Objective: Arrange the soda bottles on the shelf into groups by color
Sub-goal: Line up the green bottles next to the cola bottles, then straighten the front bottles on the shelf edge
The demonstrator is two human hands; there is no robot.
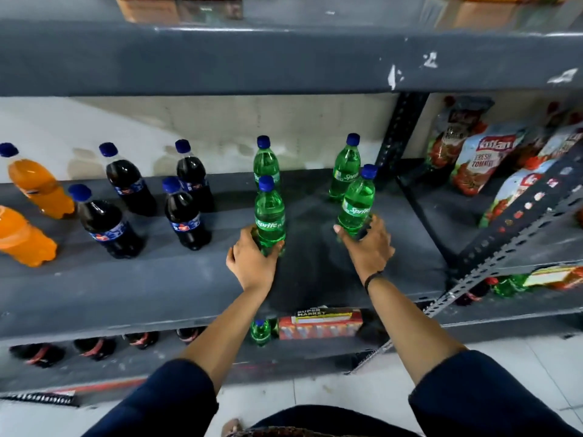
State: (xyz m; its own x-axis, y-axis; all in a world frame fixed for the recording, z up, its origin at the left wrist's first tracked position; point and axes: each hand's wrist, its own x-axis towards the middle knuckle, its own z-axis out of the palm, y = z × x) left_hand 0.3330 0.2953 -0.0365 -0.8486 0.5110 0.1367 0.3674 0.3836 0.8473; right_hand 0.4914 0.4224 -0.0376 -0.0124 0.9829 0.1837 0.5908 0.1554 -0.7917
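Observation:
On the grey shelf (189, 279) stand several soda bottles with blue caps. My left hand (250, 260) grips the base of a front green Sprite bottle (269, 212); a second green bottle (266, 162) stands right behind it. My right hand (367, 247) holds the base of another green Sprite bottle (358, 203), with a fourth green bottle (345, 170) behind. Left of these stand several dark cola bottles (186, 216) in two rows. Two orange soda bottles (38, 184) are at the far left.
A perforated upright post (397, 137) bounds the shelf bay on the right, with tomato sauce pouches (479, 162) beyond it. The upper shelf edge (284, 61) overhangs the bottles. Below, a lower shelf holds dark bottles, a small green bottle (260, 331) and a red pack (320, 323).

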